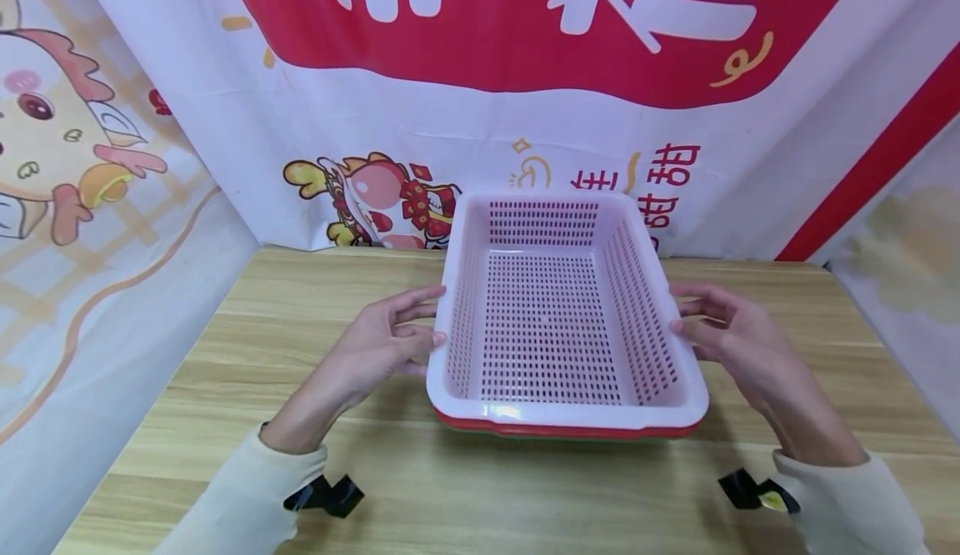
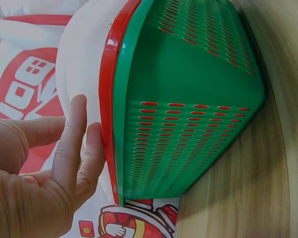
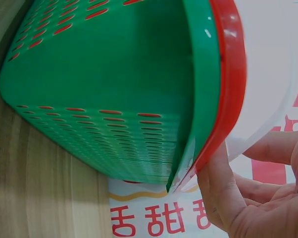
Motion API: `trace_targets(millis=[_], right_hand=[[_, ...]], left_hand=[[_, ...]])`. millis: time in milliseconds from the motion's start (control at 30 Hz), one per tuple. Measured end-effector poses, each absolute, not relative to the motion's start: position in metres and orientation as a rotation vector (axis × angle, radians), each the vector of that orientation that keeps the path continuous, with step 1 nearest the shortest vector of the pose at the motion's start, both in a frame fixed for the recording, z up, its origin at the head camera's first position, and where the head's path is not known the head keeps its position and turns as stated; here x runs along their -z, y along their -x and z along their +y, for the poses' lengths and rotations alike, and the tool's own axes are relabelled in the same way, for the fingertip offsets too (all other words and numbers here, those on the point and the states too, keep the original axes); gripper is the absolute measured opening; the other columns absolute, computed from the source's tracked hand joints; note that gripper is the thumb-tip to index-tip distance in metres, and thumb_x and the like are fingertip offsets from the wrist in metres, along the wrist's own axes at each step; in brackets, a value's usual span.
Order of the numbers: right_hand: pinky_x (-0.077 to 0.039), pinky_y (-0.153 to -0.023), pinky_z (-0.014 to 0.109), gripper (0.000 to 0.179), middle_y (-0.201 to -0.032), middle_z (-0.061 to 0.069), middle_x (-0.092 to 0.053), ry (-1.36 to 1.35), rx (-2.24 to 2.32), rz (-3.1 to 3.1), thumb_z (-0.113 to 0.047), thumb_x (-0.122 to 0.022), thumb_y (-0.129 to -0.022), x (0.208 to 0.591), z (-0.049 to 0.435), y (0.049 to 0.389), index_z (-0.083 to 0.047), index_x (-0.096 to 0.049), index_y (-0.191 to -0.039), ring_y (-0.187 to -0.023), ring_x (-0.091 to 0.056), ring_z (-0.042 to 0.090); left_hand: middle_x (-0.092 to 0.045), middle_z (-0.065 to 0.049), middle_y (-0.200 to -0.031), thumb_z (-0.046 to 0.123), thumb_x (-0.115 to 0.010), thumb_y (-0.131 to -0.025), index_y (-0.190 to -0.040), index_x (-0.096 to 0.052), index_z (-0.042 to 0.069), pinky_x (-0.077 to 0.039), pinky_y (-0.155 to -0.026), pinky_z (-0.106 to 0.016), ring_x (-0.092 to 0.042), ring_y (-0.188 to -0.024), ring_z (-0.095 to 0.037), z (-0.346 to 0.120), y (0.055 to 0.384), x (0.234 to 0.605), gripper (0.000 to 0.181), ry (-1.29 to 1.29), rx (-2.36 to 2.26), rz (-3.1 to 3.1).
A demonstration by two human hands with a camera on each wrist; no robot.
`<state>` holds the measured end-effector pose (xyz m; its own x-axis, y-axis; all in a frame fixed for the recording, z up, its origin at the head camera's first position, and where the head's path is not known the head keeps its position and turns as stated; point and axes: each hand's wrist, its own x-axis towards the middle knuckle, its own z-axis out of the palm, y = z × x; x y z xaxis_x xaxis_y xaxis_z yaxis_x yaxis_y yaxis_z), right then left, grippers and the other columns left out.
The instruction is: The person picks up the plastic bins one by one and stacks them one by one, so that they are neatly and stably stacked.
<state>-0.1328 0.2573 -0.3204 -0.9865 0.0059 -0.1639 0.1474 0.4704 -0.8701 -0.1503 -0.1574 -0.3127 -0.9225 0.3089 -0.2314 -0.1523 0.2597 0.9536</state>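
A white plastic basket (image 1: 570, 414) with slotted walls and floor is on top of a nested stack, nothing inside it. Under its rim shows a red basket (image 2: 107, 74), which sits in a green slotted basket (image 2: 169, 74) standing on the wooden table. My left hand (image 1: 382, 334) is at the white basket's left rim, thumb on the edge and fingers just below, close to the red rim. On the opposite side my right hand (image 1: 738, 338) pinches the white rim, its thumb on top and its fingers (image 3: 221, 183) underneath against the red edge.
The wood-grain table (image 1: 225, 388) extends around the stack on both sides and in front. Behind it hangs a white cloth (image 1: 465, 130) with red printing and cartoon figures. Another printed cloth (image 1: 135, 230) covers the left side.
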Motion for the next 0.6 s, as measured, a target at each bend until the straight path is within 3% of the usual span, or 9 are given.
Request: trace_targets(millis=[433, 600], right_hand=[[-0.064, -0.080, 0.024, 0.060, -0.141, 0.024, -0.055, -0.135, 1.429, 2.629, -0.020, -0.064, -0.108, 0.3213, 0.2568, 0.1318, -0.002, -0.045, -0.161, -0.108, -0.067, 0.025], [-0.065, -0.074, 0.029, 0.060, -0.140, 0.024, -0.053, -0.130, 1.404, 2.644, -0.021, -0.065, -0.107, 0.3222, 0.2566, 0.1317, -0.003, -0.044, -0.161, -0.102, -0.070, 0.025]], left_hand=[[-0.054, -0.022, -0.142, 0.006, -0.071, -0.100, -0.165, -0.043, 0.011, -0.068, -0.082, -0.040, -0.076, -0.105, -0.023, -0.1553, 0.1474, 0.3124, 0.070, -0.139, -1.654, 2.213], [-0.054, -0.022, -0.138, 0.006, -0.072, -0.100, -0.165, -0.043, 0.010, -0.069, -0.080, -0.040, -0.076, -0.100, -0.020, -0.1562, 0.1477, 0.3138, 0.070, -0.145, -1.655, 2.212]])
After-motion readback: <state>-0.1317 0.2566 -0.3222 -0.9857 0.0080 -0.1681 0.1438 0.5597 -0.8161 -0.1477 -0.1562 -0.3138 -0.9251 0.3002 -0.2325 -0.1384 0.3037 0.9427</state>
